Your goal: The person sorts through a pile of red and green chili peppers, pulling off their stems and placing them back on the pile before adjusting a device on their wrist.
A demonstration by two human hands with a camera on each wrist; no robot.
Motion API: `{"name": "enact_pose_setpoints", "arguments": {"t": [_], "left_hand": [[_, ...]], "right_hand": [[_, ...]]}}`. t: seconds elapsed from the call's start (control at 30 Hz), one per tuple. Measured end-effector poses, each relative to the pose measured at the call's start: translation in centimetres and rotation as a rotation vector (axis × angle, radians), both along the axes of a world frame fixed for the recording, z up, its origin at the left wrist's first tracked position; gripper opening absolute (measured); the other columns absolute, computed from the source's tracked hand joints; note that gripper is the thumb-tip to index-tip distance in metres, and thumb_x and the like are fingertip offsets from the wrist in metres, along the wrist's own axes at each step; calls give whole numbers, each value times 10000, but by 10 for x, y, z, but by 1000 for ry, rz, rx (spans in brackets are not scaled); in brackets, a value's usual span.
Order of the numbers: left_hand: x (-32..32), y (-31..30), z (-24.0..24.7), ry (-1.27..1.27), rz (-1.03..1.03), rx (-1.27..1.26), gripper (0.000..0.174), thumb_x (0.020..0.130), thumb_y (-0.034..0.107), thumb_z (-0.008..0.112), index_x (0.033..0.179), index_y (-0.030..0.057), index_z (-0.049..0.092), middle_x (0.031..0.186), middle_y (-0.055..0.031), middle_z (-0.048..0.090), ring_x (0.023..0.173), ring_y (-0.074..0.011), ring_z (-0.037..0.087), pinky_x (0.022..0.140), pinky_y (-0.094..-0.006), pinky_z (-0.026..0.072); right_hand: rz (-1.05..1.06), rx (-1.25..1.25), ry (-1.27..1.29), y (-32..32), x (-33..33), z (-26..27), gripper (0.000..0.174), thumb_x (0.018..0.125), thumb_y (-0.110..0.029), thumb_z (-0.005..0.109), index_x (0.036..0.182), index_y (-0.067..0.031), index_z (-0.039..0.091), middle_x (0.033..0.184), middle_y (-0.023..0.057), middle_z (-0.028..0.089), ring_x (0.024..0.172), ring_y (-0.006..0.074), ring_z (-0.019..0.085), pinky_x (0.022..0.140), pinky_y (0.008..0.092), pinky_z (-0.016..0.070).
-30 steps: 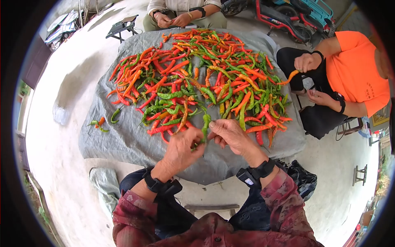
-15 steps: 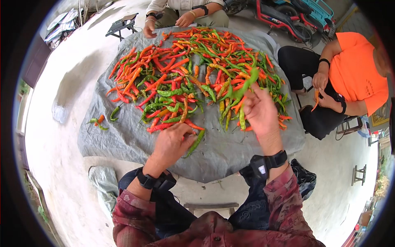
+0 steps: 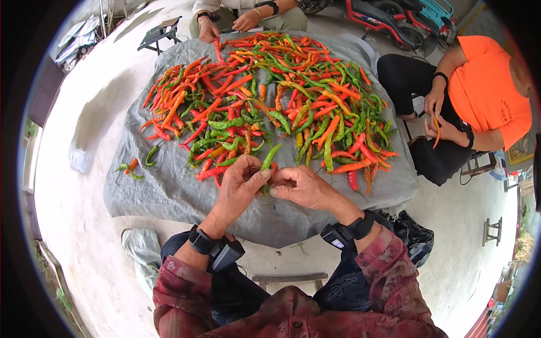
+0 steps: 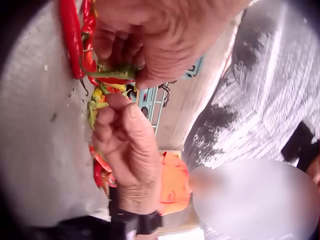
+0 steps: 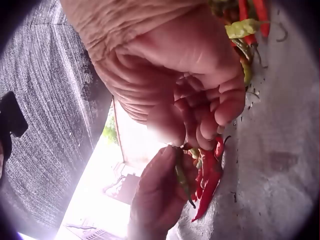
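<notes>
My left hand [image 3: 239,188] pinches a green chili pepper [image 3: 271,156] between thumb and fingers, its pointed end up and away from me. Opposite it, my right hand [image 3: 304,188] has thumb and fingertips drawn together at the pepper's lower end, which the fingers mostly hide. In the left wrist view, the green pepper crosses beneath the left fingers with the right hand [image 4: 130,145] close below. The right wrist view shows the pepper [image 5: 182,175] along the left thumb, right fingertips meeting it. Beyond both hands spreads a heap of red, orange and green chilies [image 3: 231,124].
A grey cloth [image 3: 163,191] covers the table under the heap. A few chilies [image 3: 132,166] lie apart at the left. Across the table a person's hand [image 3: 209,31] reaches the heap's edge. At the right sits a person in an orange shirt [image 3: 484,90], holding an orange chili [image 3: 437,132].
My right hand carried a green chili out over the heap and has come back without it. The left hand has lifted another green chili from the cloth; both hands now meet at it.
</notes>
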State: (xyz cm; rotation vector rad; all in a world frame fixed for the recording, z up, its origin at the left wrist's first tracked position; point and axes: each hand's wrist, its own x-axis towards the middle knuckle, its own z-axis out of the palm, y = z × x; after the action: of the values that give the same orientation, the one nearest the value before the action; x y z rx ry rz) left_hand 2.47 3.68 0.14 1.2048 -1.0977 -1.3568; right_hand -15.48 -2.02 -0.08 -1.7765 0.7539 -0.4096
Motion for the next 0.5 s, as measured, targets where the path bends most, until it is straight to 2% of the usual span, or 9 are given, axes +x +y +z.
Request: {"name": "enact_pose_setpoints", "arguments": {"t": [0.13,0.2,0.3,0.37,0.43,0.5], "left_hand": [[-1,-4,-16,-37,-10,-99,172,908,197,593,925,52,502,762,33,514,663,-22,450,541,-181,388],[-2,-6,-17,-64,47,-116,175,906,182,597,892,31,509,693,25,526,610,-29,478,508,-194,416],[-1,-5,-12,-23,47,-19,175,933,200,550,886,35,514,689,19,535,599,-36,504,504,-194,444],[2,-4,-11,-3,54,1,178,942,203,530,889,34,516,691,12,542,594,-42,517,505,-196,454],[6,-5,-12,16,62,20,184,952,206,511,892,33,519,693,4,550,590,-48,530,507,-197,465],[12,-9,-11,52,157,-20,178,957,199,495,895,35,522,700,-11,563,602,-64,556,527,-201,489]], "right_hand": [[-62,49,-2,7,10,5,323,809,-274,674,860,35,596,697,82,615,629,137,553,581,307,439],[-121,32,-16,7,13,3,329,803,-281,681,851,33,595,698,87,615,629,141,554,580,309,438],[-137,27,-46,7,15,-3,301,804,-260,669,846,30,597,693,92,613,630,143,557,579,312,441],[-45,-20,-6,6,13,1,287,835,-251,649,881,26,590,687,23,565,624,83,503,551,265,421],[-15,22,3,2,7,9,248,833,-218,633,889,20,591,696,21,567,618,78,508,539,256,424],[15,62,12,-4,1,18,211,831,-185,617,896,14,592,706,19,570,611,73,512,527,247,427]]}}
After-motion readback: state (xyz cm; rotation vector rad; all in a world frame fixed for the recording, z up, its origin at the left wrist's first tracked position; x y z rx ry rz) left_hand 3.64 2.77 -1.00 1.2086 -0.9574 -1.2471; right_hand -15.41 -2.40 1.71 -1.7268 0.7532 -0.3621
